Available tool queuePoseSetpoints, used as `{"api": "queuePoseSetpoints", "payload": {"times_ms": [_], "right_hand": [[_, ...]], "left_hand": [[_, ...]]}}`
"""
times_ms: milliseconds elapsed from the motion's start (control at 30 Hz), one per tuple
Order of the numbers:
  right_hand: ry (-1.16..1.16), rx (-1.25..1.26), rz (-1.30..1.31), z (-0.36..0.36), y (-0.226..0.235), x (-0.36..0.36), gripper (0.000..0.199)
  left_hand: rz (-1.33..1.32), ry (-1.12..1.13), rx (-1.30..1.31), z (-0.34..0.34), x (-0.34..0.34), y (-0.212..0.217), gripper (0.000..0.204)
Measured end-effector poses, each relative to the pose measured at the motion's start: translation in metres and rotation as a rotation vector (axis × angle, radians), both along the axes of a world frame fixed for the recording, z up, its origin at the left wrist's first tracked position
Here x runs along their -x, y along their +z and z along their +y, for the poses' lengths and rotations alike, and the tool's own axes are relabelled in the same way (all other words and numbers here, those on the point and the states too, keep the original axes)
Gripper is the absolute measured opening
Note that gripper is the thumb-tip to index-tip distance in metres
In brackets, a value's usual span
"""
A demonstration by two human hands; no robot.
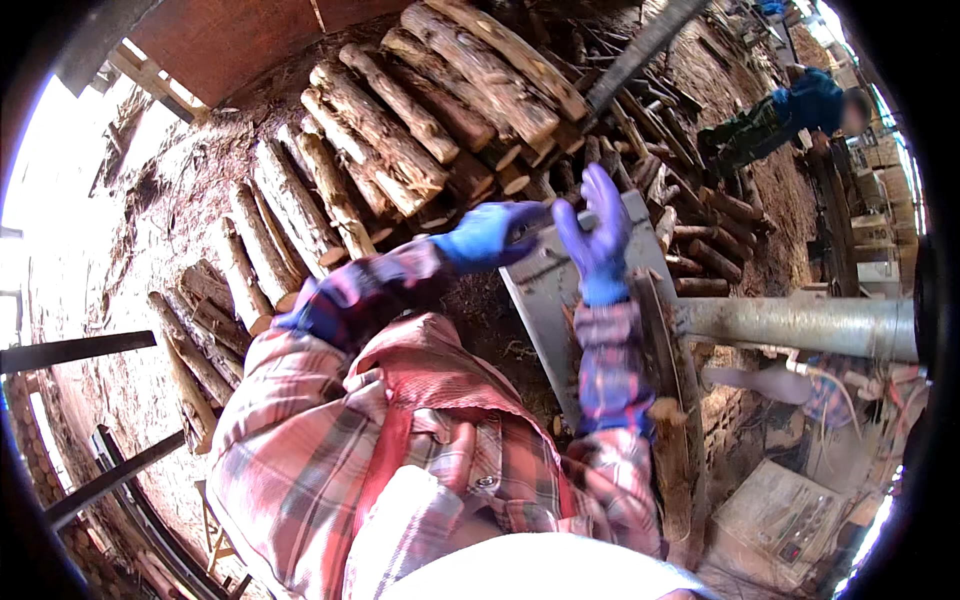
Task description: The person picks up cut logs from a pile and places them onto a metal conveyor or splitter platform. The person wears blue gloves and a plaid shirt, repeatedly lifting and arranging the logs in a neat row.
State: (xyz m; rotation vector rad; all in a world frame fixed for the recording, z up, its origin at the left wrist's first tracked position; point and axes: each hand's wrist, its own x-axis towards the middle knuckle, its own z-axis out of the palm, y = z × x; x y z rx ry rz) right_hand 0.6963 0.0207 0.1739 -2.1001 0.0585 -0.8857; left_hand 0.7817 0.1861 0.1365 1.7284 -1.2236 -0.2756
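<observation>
Both my hands wear blue-purple gloves over plaid sleeves. My left hand [492, 236] reaches rightward to the left edge of a grey metal table [548, 310], its fingers bent and the thumb apart, with nothing seen in it. Above the same table is my right hand [600, 238], open, with its fingers pointing up and away and the thumb spread. Whether either hand touches the metal top I cannot tell. Along the table's right side runs a long piece of rough wood [676, 450].
Peeled logs [380, 140] lie in a row beyond my hands and to the left. More cut logs [715, 240] are heaped at the right, near a thick metal pipe [800, 326]. A dusty control box [780, 520] stands lower right. Another person [790, 110] is farther off.
</observation>
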Motion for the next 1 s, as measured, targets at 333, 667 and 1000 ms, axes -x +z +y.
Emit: {"api": "queuePoseSetpoints", "payload": {"times_ms": [333, 667, 1000], "right_hand": [[-0.341, 0.742, 1.041, -0.042, -0.093, -0.252, 0.116], [0.422, -0.822, 1.000, 0.065, -0.042, -0.180, 0.080], [0.672, -1.160, 0.813, 0.113, -0.032, -0.016, 0.069]], "left_hand": [[0.953, 0.438, 0.050, 0.193, -0.089, -0.141, 0.042], [1.352, -0.144, 0.813, 0.109, -0.229, -0.127, 0.067], [1.099, -0.059, 0.845, 0.040, -0.166, -0.090, 0.054]]}}
